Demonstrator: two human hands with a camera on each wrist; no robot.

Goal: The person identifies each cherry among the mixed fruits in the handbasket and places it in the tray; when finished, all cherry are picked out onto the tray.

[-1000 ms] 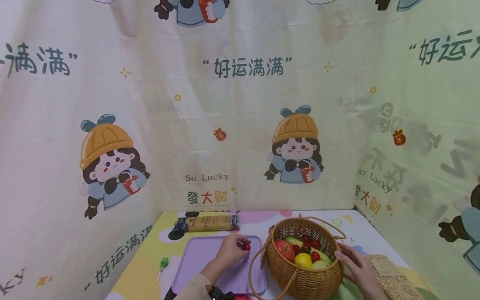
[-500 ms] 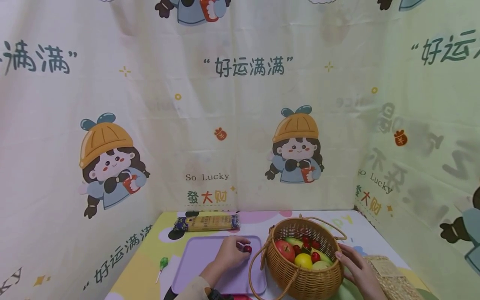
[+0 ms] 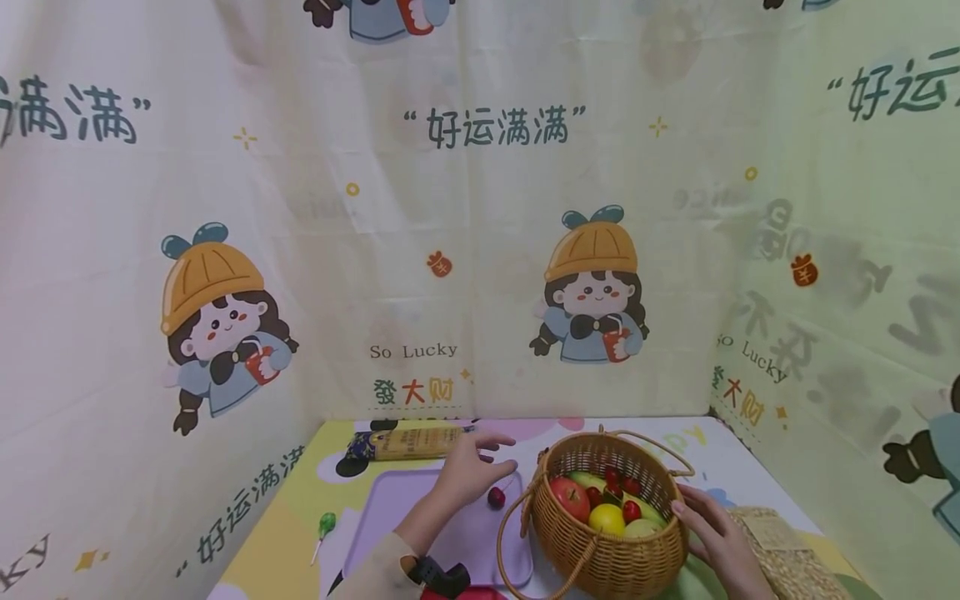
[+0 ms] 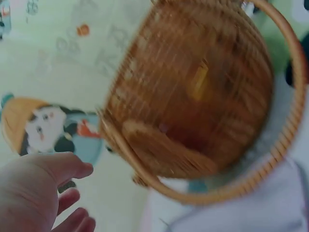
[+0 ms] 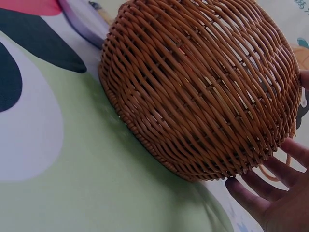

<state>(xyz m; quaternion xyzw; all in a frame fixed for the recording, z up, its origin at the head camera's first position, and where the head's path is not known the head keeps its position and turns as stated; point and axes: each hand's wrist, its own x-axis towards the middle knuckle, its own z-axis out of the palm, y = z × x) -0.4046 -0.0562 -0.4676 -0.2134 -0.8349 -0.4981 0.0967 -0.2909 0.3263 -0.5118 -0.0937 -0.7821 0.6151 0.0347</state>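
My left hand (image 3: 470, 471) hovers over the lilac tray (image 3: 420, 533) with thumb and fingers spread apart. In the head view a dark red cherry (image 3: 496, 497) with a stem lies on the tray below that hand. To its right stands a round wicker basket (image 3: 600, 558), holding an apple (image 3: 570, 498), a yellow lemon-like fruit (image 3: 607, 521), several cherries (image 3: 632, 510) and green fruit. My right hand (image 3: 720, 537) holds the basket's right side, thumb by the rim. In the right wrist view its fingers (image 5: 268, 186) lie against the woven wall. The left wrist view is blurred.
A yellow-and-blue packet (image 3: 408, 444) lies behind the tray. A green lollipop (image 3: 326, 525) is left of it. A woven straw item (image 3: 787, 554) lies right of the basket. The basket's looped handle (image 3: 504, 533) overhangs the tray's right edge. Printed cloth walls surround the table.
My left hand has let go of the cherry, spread its fingers and risen up and away. The cherry now lies on the tray. My right hand stays at the basket.
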